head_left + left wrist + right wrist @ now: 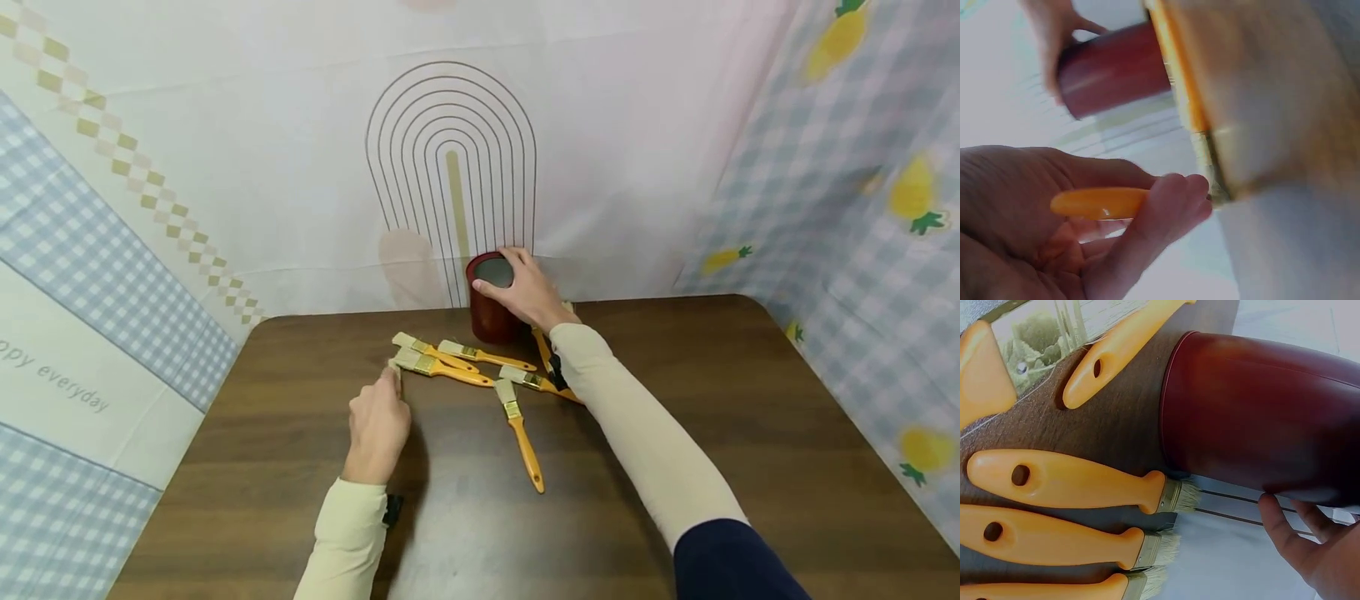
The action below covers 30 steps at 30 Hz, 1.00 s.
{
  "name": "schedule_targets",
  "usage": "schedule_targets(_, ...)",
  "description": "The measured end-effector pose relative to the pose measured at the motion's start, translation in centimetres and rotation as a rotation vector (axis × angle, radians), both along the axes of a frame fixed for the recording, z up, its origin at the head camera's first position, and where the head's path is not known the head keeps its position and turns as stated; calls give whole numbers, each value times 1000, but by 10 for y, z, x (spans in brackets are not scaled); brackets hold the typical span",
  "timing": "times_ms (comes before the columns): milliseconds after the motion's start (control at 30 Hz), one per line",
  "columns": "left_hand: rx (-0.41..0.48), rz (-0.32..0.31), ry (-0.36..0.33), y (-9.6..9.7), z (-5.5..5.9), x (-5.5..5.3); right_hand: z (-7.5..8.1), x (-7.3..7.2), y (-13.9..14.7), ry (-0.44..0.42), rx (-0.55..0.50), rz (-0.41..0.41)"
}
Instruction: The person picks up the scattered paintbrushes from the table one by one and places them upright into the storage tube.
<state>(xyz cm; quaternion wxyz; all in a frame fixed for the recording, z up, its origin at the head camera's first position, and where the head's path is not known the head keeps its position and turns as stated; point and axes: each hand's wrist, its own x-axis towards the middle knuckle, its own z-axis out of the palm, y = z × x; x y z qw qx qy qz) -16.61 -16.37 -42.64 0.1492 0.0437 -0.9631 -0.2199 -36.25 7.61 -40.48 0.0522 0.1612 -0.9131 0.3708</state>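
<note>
A dark red cylindrical holder (491,321) stands upright at the back of the table. My right hand (528,292) grips it by the rim, thumb and fingers spread across the top. In the left wrist view, my left hand (1172,206) pinches a paintbrush by its orange handle (1100,203). From the head view, my left hand (378,425) hides most of that brush, at the bristle end of the lying paintbrushes. One lying paintbrush (450,372) is close to its fingertips. Another paintbrush (519,429) points toward me.
More flat paintbrushes lie in front of the holder, among them one brush (487,357) near its base and another (536,381) by the right forearm. The brown wooden table (285,433) meets a white cloth backdrop (262,183) behind the holder.
</note>
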Motion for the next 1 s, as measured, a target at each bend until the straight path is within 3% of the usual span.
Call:
schedule_targets(167,-19,-23,169,5,16,12,-3,1,0,3,-12,-9)
schedule_targets(333,-39,65,250,6,34,15,-4,1,-1,9,-14,-3)
schedule_targets(433,13,84,245,3,38,7,-3,1,0,7,-20,1)
schedule_targets(533,154,35,223,4,35,-11,-2,2,2,8,-24,-2)
schedule_targets(733,555,-154,208,22,23,-59,-3,3,3,21,-5,-5)
schedule_targets(833,646,-220,215,33,35,-84,-4,5,0,11,10,14)
schedule_targets(1000,616,-308,297,53,73,-127,-3,5,1,8,0,12)
